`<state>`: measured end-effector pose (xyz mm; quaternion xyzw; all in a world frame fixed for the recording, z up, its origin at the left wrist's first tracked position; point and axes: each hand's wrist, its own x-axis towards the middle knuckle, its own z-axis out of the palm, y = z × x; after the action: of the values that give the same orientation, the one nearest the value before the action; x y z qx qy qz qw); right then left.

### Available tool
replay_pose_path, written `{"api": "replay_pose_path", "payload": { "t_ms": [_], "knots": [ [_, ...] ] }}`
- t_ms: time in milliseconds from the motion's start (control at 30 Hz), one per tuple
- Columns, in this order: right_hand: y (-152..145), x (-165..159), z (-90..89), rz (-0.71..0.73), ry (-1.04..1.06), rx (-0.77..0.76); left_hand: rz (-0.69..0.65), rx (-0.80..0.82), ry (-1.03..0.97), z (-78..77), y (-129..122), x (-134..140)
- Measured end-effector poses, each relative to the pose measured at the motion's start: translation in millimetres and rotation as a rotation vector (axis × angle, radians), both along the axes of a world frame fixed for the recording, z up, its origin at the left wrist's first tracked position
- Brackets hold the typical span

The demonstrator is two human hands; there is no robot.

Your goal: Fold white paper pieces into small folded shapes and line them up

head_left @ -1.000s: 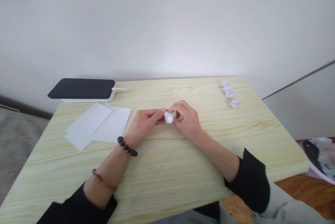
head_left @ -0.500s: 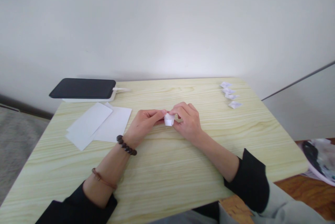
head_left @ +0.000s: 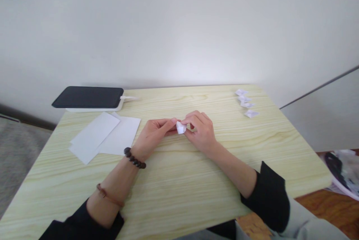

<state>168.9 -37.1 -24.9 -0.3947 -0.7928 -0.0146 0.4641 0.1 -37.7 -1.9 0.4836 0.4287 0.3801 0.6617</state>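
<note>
A small piece of folded white paper (head_left: 181, 128) is held just above the middle of the table, between my two hands. My left hand (head_left: 154, 134) pinches its left side, thumb on top and fingers behind. On the other side, my right hand (head_left: 200, 129) grips it between thumb and index finger, the remaining fingers curled. Fingertips partly cover the paper, so its folds show only in part. Left of my left hand lie several loose white paper sheets (head_left: 97, 133), overlapping.
Several small pointed folded paper pieces (head_left: 251, 113) sit in a row at the table's back right. A dark-screened phone (head_left: 89, 97) with a white cable rests on a white block at the back left. Behind the wooden table (head_left: 179, 187) rises a white wall (head_left: 179, 27).
The folded paper has tilted slightly between my fingers, and its front face looks different. Both hands keep their grip in nearly the same place. The view has shifted a little.
</note>
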Motion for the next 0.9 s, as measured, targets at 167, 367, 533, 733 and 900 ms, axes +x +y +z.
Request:
{"api": "replay_pose_path", "payload": {
  "t_ms": [167,367,533,733,900],
  "knots": [
    [1,0,-0.2,0.062,0.095,-0.074,0.029,-0.025,0.036,-0.2,1,-1],
    [-1,5,8.3,0.230,0.224,-0.298,0.076,-0.016,-0.003,-1.4,1,-3],
    [-4,5,12.0,0.174,0.307,-0.522,0.147,0.025,0.157,0.9,-1,-4],
    [-3,1,8.3,0.126,0.260,-0.620,0.237,0.092,0.253,4.4,-2,-2],
    [-2,0,6.5,0.122,0.305,-0.673,0.248,0.146,0.382,5.8,-3,0]
  ]
}}
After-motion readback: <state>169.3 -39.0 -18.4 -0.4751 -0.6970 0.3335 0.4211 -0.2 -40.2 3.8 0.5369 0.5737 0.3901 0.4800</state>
